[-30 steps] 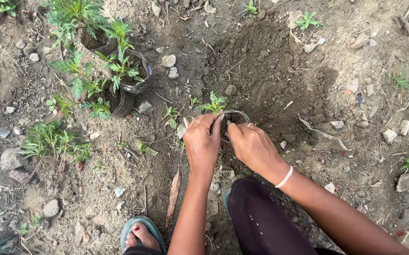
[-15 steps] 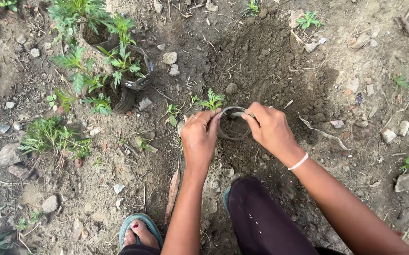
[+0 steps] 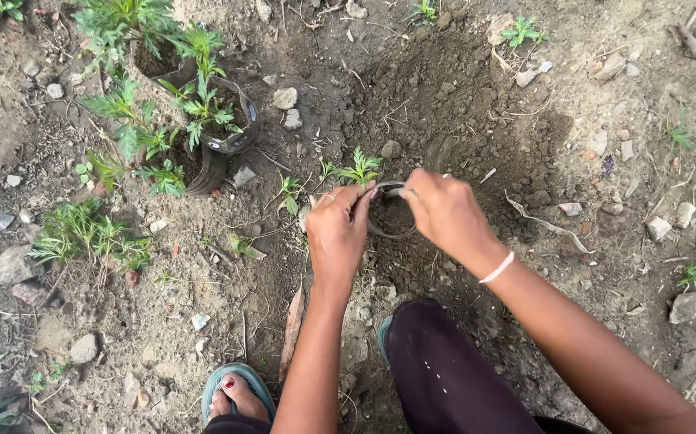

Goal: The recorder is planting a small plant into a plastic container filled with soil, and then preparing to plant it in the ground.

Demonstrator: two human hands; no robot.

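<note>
Since a second ago the right hand [image 3: 444,213] has moved from the near edge to the 3 o'clock rim of the small soil-filled black plastic nursery bag [image 3: 392,213], pinching it. The left hand [image 3: 338,229] grips the 9 o'clock rim beside the green seedling [image 3: 357,169]. The bag sits in loose dark soil [image 3: 460,104], its mouth stretched open.

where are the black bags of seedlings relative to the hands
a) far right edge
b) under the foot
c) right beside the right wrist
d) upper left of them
d: the black seedling bags stand on the soil up and to the left of the left hand and right hand, which grip a small bag of soil.
</note>
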